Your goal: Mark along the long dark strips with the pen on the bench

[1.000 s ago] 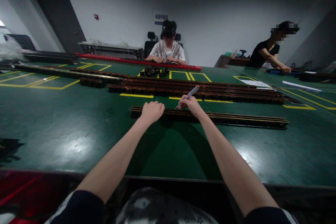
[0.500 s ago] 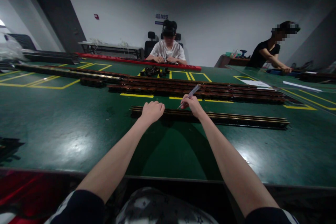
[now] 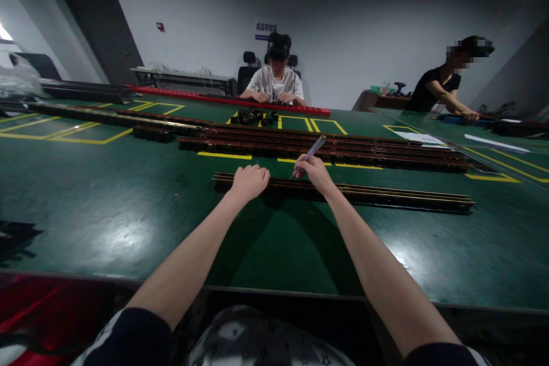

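A long dark bar with brass-coloured strips along its top lies crosswise on the green table before me. My left hand is closed over the bar near its left end, its fingers curled down over the far side. My right hand grips a slim screwdriver with a translucent handle. The handle leans up to the right, and the thin tip points down at the top of the bar, just right of my left hand. Whether the tip touches the bar I cannot tell.
Behind the bar lies a stack of similar long bars. Small dark parts and a long red rail are farther back. One person sits opposite; another works at the right. A dark object lies near the left front edge.
The screwdriver's handle has tipped very slightly left. Both hands stay in the same places on and above the bar, and the view has shifted a little.
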A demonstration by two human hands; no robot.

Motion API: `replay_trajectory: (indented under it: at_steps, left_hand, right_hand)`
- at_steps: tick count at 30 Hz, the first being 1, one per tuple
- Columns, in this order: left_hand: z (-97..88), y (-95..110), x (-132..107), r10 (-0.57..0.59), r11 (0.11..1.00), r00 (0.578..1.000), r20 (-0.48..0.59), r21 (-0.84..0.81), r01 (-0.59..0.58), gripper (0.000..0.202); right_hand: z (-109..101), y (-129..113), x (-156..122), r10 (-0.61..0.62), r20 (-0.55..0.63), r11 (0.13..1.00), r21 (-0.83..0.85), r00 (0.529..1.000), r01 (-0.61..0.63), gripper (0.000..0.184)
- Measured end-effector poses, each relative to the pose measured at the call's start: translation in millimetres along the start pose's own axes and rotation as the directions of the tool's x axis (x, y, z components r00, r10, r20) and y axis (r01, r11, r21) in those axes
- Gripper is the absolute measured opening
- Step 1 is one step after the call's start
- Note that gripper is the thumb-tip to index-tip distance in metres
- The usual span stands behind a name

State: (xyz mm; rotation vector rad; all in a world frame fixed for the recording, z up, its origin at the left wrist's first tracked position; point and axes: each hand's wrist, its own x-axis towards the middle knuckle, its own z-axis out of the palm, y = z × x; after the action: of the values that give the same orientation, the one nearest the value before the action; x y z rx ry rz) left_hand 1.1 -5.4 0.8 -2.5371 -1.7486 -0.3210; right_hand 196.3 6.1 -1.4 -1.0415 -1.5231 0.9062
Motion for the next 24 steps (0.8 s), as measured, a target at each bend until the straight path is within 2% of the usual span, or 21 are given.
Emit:
replay_trajectory:
  at_steps: [9, 16, 24]
  left_hand:
    - [-1.7, -2.9, 0.4, -0.013, 1.000, 1.000, -0.002, 0.024, 0.013, 0.047]
    - [-3.8, 0.7, -0.8, -0.015, 0.999, 0.999, -0.044, 0.051, 0.017, 0.046]
    - [-4.6, 3.1, -2.3, 0.003, 0.995, 0.999, -0.039, 0.100, 0.001, 0.042]
  right_hand:
    - [7.8, -4.3, -2.6, -0.028, 0.074, 0.997, -0.070, 0.997, 0.033, 0.015]
    - [13.6, -5.4, -2.3, -0.059, 0.161, 0.992, -0.099, 0.985, 0.076, 0.014]
    - [16.8, -6.2, -2.1, -0.101, 0.191, 0.985, -0.115, 0.976, 0.125, 0.012]
